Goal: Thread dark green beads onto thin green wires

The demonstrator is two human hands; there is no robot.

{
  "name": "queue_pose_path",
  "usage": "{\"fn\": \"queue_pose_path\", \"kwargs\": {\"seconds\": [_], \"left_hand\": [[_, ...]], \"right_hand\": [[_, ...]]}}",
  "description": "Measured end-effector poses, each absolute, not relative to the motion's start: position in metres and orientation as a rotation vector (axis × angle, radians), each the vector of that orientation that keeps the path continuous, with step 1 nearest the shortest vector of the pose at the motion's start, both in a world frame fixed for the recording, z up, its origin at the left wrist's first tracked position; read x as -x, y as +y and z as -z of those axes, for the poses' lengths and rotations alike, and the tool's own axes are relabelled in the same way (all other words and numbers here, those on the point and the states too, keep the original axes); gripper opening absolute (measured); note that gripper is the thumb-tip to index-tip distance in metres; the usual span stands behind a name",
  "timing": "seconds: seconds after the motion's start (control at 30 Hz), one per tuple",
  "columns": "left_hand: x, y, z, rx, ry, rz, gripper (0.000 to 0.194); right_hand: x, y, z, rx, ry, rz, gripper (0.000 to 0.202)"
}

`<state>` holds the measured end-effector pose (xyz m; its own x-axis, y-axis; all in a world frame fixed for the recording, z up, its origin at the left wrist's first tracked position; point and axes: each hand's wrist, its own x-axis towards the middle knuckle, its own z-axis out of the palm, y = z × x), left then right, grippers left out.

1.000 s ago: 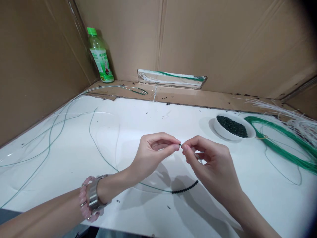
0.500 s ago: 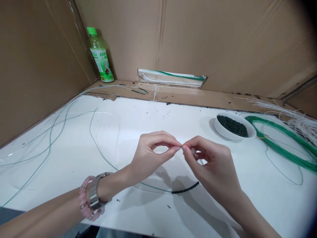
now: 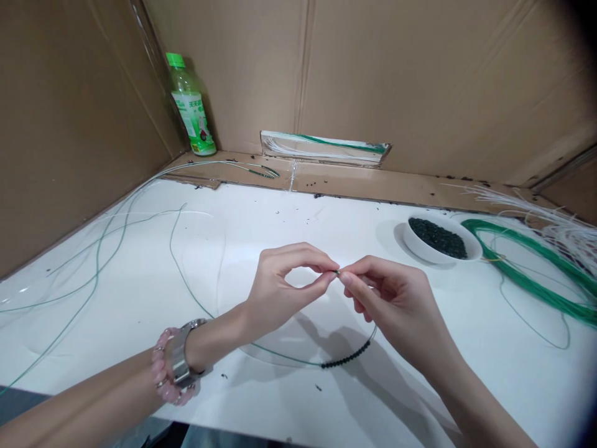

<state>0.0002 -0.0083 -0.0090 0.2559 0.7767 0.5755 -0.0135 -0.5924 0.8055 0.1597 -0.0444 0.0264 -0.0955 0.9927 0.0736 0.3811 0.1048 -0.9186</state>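
right in front of me, the left hand (image 3: 280,286) has thumb and forefinger pinched together on a tiny dark piece (image 3: 336,272), over the tabletop (image 3: 261,214). the right hand (image 3: 405,305) meets it, thumb and forefinger closed at the tips; what sits between them, i can't tell. below, towards the near edge, a short curved row of round black beads (image 3: 346,361) is already on the thin green cord (image 3: 289,359); the visible stretch to its left is bare. it runs up behind the right hand, where i lose it. over by the right side, the smooth white bowl (image 3: 431,253) holds a generous heap of glossy dark beads (image 3: 436,236). beside it, a springy green coil (image 3: 536,283) loops close to wispy white strands (image 3: 555,218). a ribbed plastic bottle (image 3: 191,118) stands beyond the far left corner, against stiff brown cardboard (image 3: 247,74).
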Motion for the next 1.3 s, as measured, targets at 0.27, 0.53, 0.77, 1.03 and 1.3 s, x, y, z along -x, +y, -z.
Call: {"fn": "queue_pose_path", "kwargs": {"seconds": [0.27,0.53,0.77,1.03,1.3], "left_hand": [[0.000,-0.006,0.009,-1.829,0.659,-1.446,0.012],[0.003,-0.006,0.007,-1.968,0.621,-1.469,0.010],[0.006,-0.005,0.003,-2.081,0.505,-1.463,0.013],[0.003,-0.003,0.006,-2.024,0.614,-1.525,0.017],[0.003,-0.002,0.010,-1.964,0.617,-1.541,0.017]], "right_hand": [[-0.158,-0.044,-0.026,1.284,-1.538,-1.081,0.010],[-0.164,-0.041,-0.025,1.322,-1.489,-1.260,0.018],[-0.168,-0.037,-0.024,1.300,-1.379,-1.466,0.024],[-0.168,-0.034,-0.024,1.284,-1.333,-1.492,0.021],[-0.166,-0.036,-0.024,1.283,-1.416,-1.425,0.018]]}}
